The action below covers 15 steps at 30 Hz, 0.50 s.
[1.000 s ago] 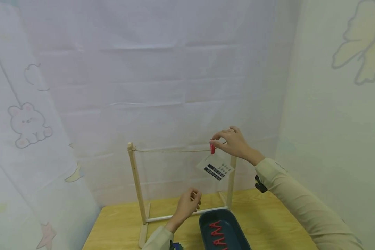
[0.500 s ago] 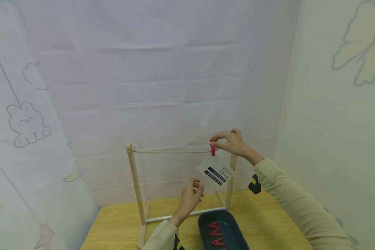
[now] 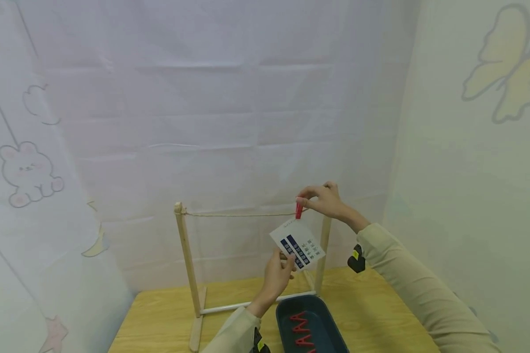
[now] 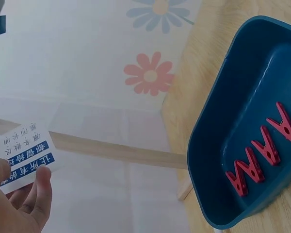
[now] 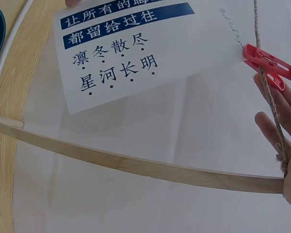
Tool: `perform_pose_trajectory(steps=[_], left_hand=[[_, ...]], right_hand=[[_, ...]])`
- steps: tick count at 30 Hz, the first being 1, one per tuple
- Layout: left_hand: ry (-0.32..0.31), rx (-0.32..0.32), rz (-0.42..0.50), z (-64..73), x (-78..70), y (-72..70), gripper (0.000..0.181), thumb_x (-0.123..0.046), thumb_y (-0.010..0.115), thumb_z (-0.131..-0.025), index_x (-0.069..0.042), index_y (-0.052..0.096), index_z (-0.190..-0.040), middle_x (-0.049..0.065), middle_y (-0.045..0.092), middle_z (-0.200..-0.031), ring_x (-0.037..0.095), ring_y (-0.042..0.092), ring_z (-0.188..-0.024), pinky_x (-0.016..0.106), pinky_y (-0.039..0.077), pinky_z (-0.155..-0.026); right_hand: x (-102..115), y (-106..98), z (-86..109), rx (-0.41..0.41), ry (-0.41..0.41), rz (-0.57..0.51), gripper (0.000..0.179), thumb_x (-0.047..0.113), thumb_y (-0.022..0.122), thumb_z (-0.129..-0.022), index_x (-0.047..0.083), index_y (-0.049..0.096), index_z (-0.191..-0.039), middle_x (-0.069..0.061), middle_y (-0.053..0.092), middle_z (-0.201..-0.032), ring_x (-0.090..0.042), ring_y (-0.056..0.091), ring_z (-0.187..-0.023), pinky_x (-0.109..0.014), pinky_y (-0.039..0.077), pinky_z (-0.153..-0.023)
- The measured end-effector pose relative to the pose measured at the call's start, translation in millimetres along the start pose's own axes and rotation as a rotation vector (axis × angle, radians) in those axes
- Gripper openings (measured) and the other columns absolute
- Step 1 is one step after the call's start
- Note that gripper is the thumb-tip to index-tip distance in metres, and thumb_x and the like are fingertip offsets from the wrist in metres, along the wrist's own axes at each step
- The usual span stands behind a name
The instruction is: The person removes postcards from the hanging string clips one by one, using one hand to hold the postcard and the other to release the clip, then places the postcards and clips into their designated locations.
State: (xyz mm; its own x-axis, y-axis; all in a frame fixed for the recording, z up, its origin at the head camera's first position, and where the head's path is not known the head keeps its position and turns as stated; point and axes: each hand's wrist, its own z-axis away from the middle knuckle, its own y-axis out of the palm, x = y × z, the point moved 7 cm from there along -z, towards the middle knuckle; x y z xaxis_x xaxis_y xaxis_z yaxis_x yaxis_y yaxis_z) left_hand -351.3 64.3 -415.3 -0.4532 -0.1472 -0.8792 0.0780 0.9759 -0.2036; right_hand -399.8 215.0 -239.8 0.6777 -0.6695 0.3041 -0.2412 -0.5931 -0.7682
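Note:
My right hand (image 3: 327,200) pinches a red clothespin (image 3: 299,211) between thumb and fingers, at the right part of the twine (image 3: 238,214). In the right wrist view the clothespin (image 5: 266,64) sits across the twine (image 5: 269,94), its tip at the corner of a white printed card (image 5: 136,63). The card (image 3: 298,242) hangs tilted below it, with dark blue bands and lettering. My left hand (image 3: 277,277) holds the card's lower edge; in the left wrist view, thumb and fingers lie about the card (image 4: 26,143).
A wooden frame, with its left post (image 3: 187,264) and right post (image 3: 323,250), carries the twine. On the wooden table (image 3: 371,314) in front stands a dark blue tray (image 4: 208,121) with several red clothespins (image 4: 266,145) in a row. Pale decorated walls stand behind and beside.
My left hand has risen rightward from below the card and taken hold of its lower edge. The card has swung slightly left. My right hand stays at the clothespin.

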Motion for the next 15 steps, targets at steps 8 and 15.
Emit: perform_pose_trajectory(steps=[8, 15], left_hand=[[0.015, -0.04, 0.014, 0.8, -0.2, -7.3, 0.011, -0.008, 0.054, -0.103, 0.003, 0.056, -0.107, 0.016, 0.068, -0.09, 0.03, 0.068, -0.071, 0.029, 0.057, -0.055], [0.032, -0.044, -0.016, -1.1, 0.3, -11.0, 0.01, -0.008, 0.055, -0.102, 0.002, 0.057, -0.102, 0.015, 0.07, -0.09, 0.028, 0.068, -0.071, 0.024, 0.056, -0.054]], right_hand=[[-0.5, 0.9, 0.8, 0.015, 0.011, -0.029, 0.023, 0.026, 0.067, -0.096, 0.006, 0.07, -0.105, -0.004, 0.074, -0.093, -0.028, 0.065, -0.097, -0.055, 0.019, -0.096], [0.7, 0.4, -0.1, 0.005, 0.04, -0.037, 0.017, 0.02, 0.068, -0.095, 0.005, 0.069, -0.103, -0.003, 0.072, -0.09, -0.028, 0.063, -0.095, -0.054, 0.018, -0.097]])
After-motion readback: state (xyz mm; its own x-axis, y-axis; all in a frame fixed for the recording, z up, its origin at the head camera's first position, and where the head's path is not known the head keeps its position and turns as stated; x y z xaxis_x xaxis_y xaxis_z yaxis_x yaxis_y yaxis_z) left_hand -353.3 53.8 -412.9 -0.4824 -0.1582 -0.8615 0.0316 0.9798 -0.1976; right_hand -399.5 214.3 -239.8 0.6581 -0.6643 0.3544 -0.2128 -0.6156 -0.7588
